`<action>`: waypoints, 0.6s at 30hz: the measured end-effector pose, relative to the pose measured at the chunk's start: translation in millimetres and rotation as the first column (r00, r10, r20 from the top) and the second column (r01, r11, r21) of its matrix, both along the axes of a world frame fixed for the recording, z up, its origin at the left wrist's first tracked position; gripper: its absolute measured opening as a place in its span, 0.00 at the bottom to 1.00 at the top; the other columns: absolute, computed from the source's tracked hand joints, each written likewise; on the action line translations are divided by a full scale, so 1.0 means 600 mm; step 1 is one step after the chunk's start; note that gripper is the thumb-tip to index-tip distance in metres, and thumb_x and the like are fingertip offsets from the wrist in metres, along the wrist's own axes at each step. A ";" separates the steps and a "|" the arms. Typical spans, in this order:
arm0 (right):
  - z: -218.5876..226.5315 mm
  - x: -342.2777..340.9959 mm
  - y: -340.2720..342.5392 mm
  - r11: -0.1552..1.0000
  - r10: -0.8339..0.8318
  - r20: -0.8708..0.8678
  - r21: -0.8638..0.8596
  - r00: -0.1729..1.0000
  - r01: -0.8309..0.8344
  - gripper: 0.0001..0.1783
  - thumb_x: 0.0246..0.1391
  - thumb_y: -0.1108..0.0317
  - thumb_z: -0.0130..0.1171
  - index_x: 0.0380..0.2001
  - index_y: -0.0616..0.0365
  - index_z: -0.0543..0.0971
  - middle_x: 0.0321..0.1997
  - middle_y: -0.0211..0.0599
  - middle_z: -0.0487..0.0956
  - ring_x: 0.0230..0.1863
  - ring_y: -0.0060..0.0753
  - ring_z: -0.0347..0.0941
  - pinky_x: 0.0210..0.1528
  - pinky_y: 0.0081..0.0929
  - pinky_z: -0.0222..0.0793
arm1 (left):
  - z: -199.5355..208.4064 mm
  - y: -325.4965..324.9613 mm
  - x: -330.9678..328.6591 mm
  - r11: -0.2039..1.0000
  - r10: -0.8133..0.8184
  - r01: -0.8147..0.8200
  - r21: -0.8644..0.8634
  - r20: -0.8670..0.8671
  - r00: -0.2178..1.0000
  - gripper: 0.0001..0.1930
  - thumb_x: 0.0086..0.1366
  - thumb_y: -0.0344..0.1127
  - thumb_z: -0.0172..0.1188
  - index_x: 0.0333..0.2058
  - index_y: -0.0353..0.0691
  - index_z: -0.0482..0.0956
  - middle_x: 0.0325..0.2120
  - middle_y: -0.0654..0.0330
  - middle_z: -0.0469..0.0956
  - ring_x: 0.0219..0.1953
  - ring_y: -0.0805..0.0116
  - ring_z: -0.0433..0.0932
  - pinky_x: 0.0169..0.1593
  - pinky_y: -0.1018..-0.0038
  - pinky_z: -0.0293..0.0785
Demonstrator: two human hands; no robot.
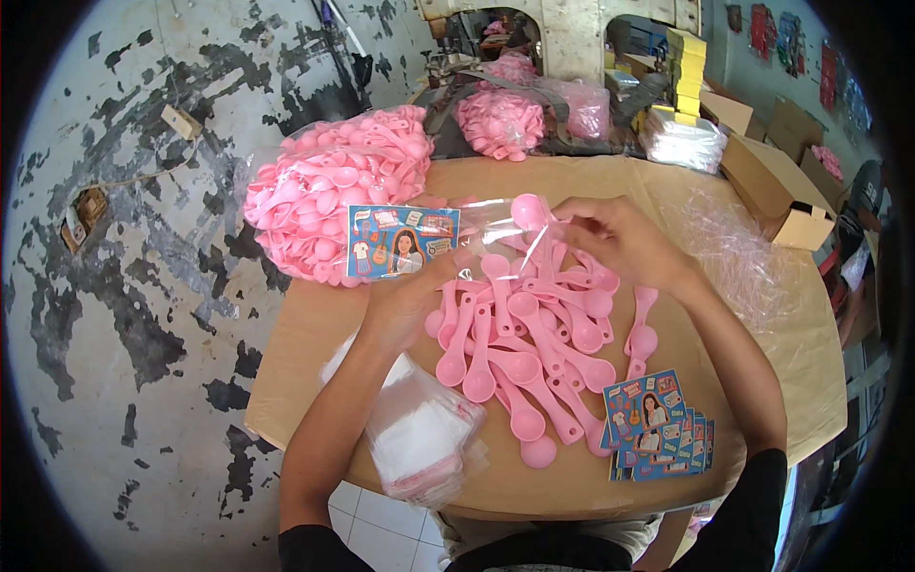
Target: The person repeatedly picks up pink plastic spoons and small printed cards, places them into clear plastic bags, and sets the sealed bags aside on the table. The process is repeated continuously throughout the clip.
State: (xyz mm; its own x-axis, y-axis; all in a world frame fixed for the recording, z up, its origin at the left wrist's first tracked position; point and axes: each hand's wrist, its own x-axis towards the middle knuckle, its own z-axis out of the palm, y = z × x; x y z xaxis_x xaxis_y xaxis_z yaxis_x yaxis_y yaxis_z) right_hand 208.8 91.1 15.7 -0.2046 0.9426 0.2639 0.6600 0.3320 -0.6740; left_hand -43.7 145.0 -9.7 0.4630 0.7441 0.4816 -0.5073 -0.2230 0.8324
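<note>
**Both hands on a clear bag with a pink spoon going in**

Head view: I see my left hand (405, 300) gripping the clear plastic bag (477, 229), fingers pinched together on its lower edge just beside the blue picture card (402, 241) that sits inside it. My right hand (620, 238) is at the bag's other end, fingertips closed on the film next to a pink spoon (529, 212) whose round bowl sits at the bag's mouth; I cannot tell whether the fingers also clamp the spoon's handle. The bag is held above the cardboard work surface (305, 334), over a loose pile of pink spoons (529, 353) spread between my forearms.

Near my right forearm lies a fanned stack of blue cards (658, 424), touching the edge of the spoon pile. Under my left forearm, at the near edge of the cardboard, is a stack of empty clear bags (419, 443). Behind the held bag, a large transparent sack of pink spoons (334, 191) rests at the far left of the surface. Further back stands a second sack of spoons (500, 119), and open cardboard boxes (782, 186) stand on the right. The floor (124, 286) to the left is grey with dark patches.
</note>
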 end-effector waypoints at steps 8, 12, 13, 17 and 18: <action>0.051 -0.036 -0.048 0.984 0.081 -0.143 0.168 0.986 -0.057 0.12 0.61 0.67 0.55 0.39 0.67 0.79 0.31 0.33 0.80 0.31 0.15 0.70 0.37 0.20 0.69 | 0.001 -0.002 -0.008 0.990 -0.004 0.017 -0.143 0.094 0.996 0.26 0.62 0.24 0.59 0.56 0.42 0.61 0.56 0.52 0.68 0.56 0.65 0.70 0.58 0.65 0.68; 0.064 -0.071 -0.072 0.998 0.023 -0.148 0.066 0.989 -0.014 0.11 0.62 0.68 0.54 0.34 0.67 0.78 0.26 0.35 0.78 0.29 0.16 0.69 0.32 0.22 0.67 | -0.003 -0.017 0.001 0.974 -0.095 0.125 -0.189 0.160 0.983 0.27 0.61 0.25 0.60 0.57 0.42 0.60 0.55 0.52 0.68 0.57 0.64 0.70 0.60 0.65 0.67; 0.067 -0.077 -0.076 1.000 0.002 -0.146 0.017 0.989 0.000 0.11 0.62 0.68 0.54 0.34 0.67 0.77 0.25 0.35 0.77 0.28 0.17 0.68 0.31 0.23 0.66 | 0.001 -0.024 0.009 0.970 -0.110 0.142 -0.197 0.166 0.980 0.27 0.62 0.26 0.61 0.57 0.43 0.59 0.55 0.51 0.68 0.57 0.63 0.70 0.60 0.64 0.67; 0.075 -0.101 -0.103 0.985 0.084 -0.188 0.166 0.979 -0.052 0.10 0.60 0.66 0.56 0.35 0.64 0.76 0.22 0.34 0.74 0.25 0.17 0.68 0.27 0.23 0.63 | -0.001 -0.048 0.020 0.943 -0.188 0.222 -0.249 0.154 0.970 0.29 0.62 0.28 0.61 0.59 0.42 0.57 0.56 0.50 0.67 0.56 0.60 0.70 0.61 0.63 0.66; 0.080 -0.104 -0.110 0.997 0.054 -0.190 0.069 0.980 -0.042 0.10 0.59 0.67 0.57 0.36 0.63 0.76 0.23 0.34 0.74 0.26 0.17 0.68 0.27 0.22 0.64 | -0.001 -0.053 0.022 0.943 -0.188 0.223 -0.248 0.157 0.970 0.29 0.62 0.28 0.61 0.59 0.42 0.57 0.56 0.50 0.67 0.56 0.60 0.70 0.61 0.63 0.66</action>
